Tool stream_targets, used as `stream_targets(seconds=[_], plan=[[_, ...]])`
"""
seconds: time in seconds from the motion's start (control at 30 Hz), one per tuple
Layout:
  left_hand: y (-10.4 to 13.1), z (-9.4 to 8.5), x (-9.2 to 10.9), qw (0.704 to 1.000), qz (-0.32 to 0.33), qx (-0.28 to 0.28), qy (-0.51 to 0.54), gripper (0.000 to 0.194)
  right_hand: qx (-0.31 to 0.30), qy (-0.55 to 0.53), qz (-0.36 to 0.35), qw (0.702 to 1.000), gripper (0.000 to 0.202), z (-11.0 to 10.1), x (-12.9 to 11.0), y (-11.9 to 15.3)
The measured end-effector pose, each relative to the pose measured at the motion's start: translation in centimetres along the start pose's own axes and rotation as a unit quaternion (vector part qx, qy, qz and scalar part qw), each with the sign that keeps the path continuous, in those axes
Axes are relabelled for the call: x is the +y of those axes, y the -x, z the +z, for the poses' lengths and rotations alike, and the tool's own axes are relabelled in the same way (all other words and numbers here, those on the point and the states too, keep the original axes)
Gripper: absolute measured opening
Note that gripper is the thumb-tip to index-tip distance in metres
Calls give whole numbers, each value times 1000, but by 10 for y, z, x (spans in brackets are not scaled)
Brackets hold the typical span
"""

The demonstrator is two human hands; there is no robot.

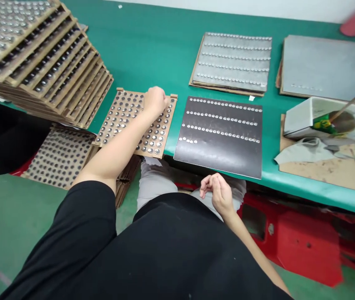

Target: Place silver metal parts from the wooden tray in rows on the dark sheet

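My left hand point(155, 101) is over the far right part of a wooden tray point(170, 121) that carries rows of small round metal pieces point(123, 105). Its fingers curl downward, and their tips are hidden behind the hand. Close to the table's front edge, above my lap, is my right hand point(219, 192) with its fingers bent together; whatever they may hold is too small to make out. Between the hands lies a dark flat sheet point(218, 154) bearing several rows of small shiny discs point(224, 104), the nearest row being short and at the left.
Stacked trays point(71, 83) rise at the left, with another tray point(60, 156) below them. Behind the dark sheet lies a grey sheet point(233, 62) with disc rows. To the right are another grey sheet point(324, 62), a white box point(299, 118) holding a stick, and a cloth point(305, 151).
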State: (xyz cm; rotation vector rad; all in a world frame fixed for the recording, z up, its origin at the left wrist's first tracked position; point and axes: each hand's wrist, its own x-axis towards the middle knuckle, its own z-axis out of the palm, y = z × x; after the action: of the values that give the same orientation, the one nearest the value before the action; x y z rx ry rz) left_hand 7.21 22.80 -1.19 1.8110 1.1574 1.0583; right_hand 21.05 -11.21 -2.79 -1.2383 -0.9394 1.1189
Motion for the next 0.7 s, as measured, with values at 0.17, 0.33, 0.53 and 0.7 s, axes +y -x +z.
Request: stream_targets(seconds=[0.17,0.33,0.53,0.7], plan=[[48,-18,50,999,6,-12,34,20,1,166,-166,972,46,-5,-16,-27],[142,-30,93,990,19,-109,83,5,114,298,-149,936,12,3,-19,-80],[211,-26,88,969,-56,-199,139,12,159,422,-105,886,10,18,-11,-116],[230,-16,81,952,-140,-157,222,24,130,319,-144,928,7,18,-14,-101]])
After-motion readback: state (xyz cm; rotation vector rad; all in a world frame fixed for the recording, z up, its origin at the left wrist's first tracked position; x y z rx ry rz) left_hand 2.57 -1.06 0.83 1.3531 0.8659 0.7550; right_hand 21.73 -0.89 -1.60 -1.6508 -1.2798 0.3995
